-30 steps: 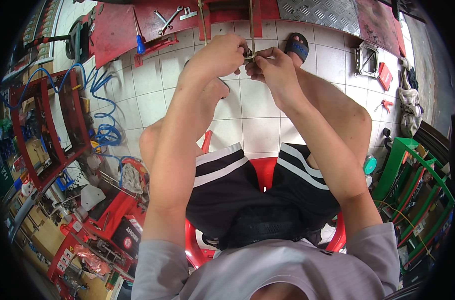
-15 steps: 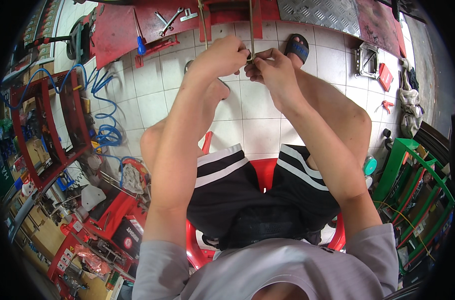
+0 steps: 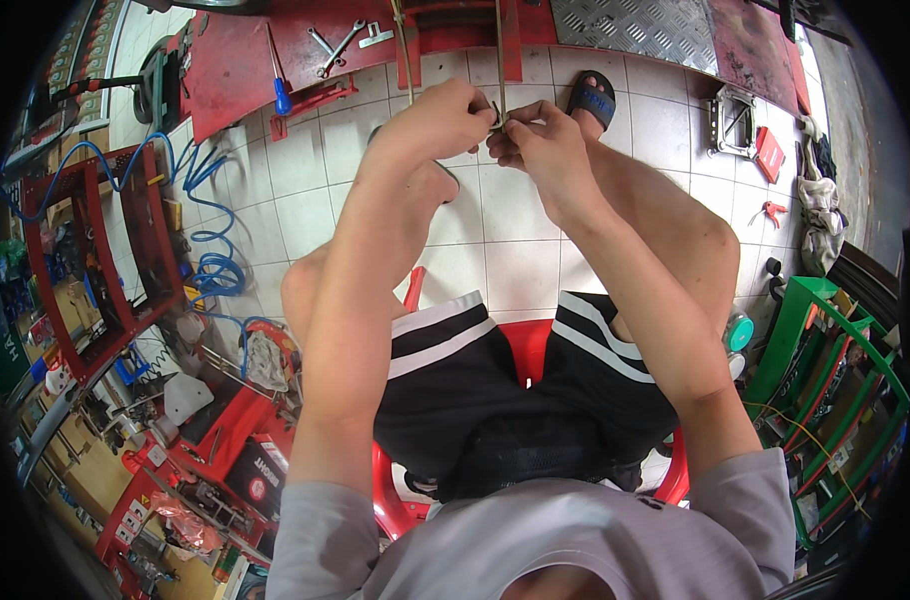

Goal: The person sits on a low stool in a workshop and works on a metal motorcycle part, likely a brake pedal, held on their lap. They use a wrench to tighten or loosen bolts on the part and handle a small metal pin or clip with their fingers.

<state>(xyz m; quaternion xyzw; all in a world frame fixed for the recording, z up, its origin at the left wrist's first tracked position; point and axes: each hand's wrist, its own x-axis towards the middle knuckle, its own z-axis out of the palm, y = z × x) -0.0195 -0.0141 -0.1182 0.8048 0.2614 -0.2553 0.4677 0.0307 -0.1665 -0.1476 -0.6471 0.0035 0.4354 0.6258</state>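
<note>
Both my hands meet at the lower end of a thin brownish metal rod [image 3: 502, 60], which reaches toward me from the red bench. My left hand [image 3: 443, 118] is closed, its fingertips beside the rod's end; whatever they hold is hidden. My right hand [image 3: 550, 150] pinches the end of the rod between thumb and fingers. A small hooked metal piece shows between the two hands, too small to name. A second, similar rod [image 3: 402, 50] runs parallel on the left, passing behind my left hand.
On the red bench [image 3: 230, 75] lie a blue-handled screwdriver [image 3: 281, 95] and wrenches [image 3: 347, 42]. A coiled blue hose [image 3: 218, 272] hangs at left near a red metal frame [image 3: 75, 345]. To the right are red pliers [image 3: 772, 212] and a green rack [image 3: 790, 330].
My left fingertips have drawn slightly left of the rod's end, showing more of the small hooked piece. My right hand keeps its pinch, and the whole view has shifted a little.
</note>
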